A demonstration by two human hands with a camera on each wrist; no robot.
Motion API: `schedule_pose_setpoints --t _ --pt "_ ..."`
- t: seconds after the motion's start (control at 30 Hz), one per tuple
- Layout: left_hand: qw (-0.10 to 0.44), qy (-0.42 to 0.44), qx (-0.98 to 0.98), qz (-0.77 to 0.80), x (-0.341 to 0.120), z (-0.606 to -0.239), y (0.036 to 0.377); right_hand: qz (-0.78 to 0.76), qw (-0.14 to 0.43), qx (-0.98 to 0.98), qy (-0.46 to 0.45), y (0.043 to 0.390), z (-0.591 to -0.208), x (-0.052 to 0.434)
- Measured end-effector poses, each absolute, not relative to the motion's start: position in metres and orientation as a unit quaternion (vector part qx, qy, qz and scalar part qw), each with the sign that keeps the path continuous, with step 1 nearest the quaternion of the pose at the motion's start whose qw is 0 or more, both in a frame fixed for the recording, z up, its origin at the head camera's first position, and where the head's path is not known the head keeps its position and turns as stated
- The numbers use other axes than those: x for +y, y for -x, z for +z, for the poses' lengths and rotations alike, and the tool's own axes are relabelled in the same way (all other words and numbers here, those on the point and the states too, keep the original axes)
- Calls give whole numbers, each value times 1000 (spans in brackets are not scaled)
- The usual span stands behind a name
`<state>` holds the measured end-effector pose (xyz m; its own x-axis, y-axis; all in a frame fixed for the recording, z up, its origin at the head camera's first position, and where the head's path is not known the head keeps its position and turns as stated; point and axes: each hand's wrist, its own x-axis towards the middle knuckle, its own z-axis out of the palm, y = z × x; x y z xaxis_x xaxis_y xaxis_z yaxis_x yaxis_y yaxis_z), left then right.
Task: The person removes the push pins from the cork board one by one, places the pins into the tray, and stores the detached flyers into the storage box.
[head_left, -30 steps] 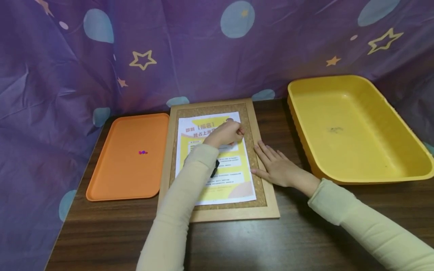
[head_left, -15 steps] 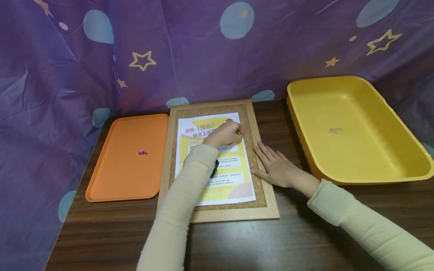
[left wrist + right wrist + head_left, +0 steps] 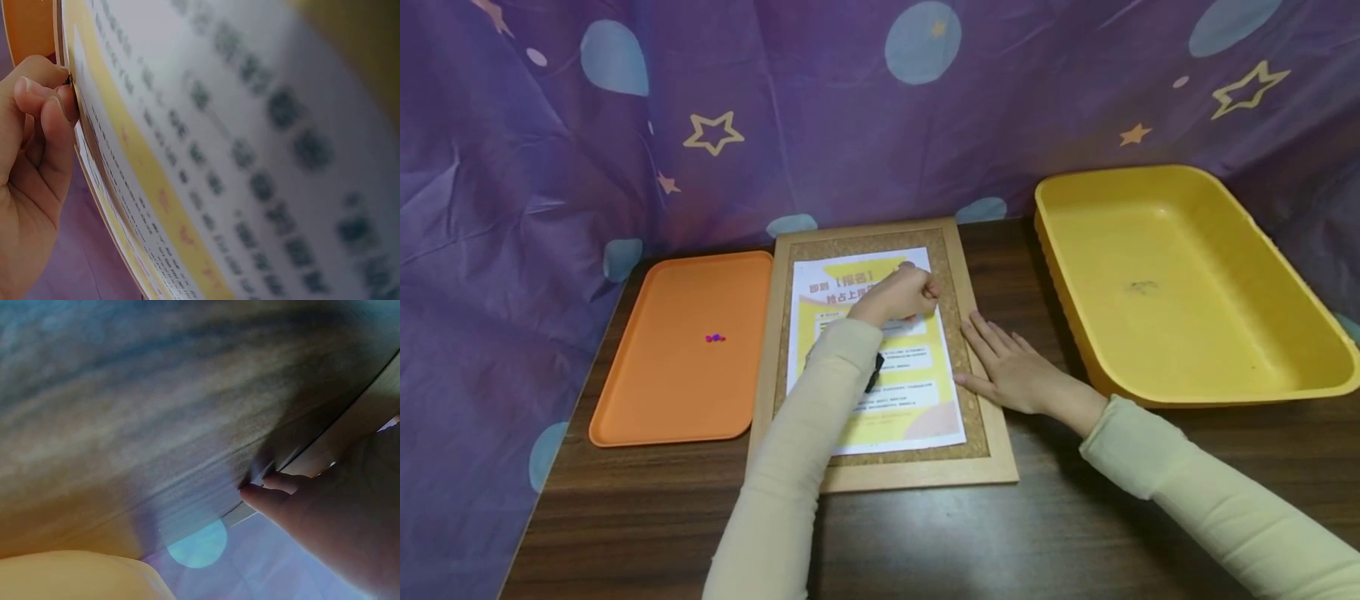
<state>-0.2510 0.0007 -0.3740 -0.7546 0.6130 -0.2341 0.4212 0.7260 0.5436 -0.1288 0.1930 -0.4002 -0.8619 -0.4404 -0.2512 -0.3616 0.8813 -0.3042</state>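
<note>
A cork board [image 3: 967, 333] in a wooden frame lies on the table with a yellow-and-white flyer [image 3: 902, 392] on it. My left hand [image 3: 927, 293] is curled at the flyer's upper right part. In the left wrist view its thumb and forefinger [image 3: 62, 84] pinch a small dark pin [image 3: 68, 79] at the flyer's [image 3: 250, 150] edge. My right hand [image 3: 1003, 362] lies flat with straight fingers on the board's right frame and holds nothing. The right wrist view shows its fingers [image 3: 281, 487] resting on the frame beside the table top.
An orange tray [image 3: 655, 392] lies left of the board with small purple and pink pins [image 3: 716, 337] in its middle. A deep yellow tub [image 3: 1262, 250] stands at the right. Purple patterned cloth [image 3: 550, 125] hangs behind and at the left. Dark wood table [image 3: 925, 542] lies in front.
</note>
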Motion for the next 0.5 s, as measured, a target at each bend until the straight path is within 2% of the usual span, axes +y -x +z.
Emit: schedule_pose_setpoints --t 0.5 --pt "220 -228 874 369 -7 -380 253 -126 156 957 211 129 -401 193"
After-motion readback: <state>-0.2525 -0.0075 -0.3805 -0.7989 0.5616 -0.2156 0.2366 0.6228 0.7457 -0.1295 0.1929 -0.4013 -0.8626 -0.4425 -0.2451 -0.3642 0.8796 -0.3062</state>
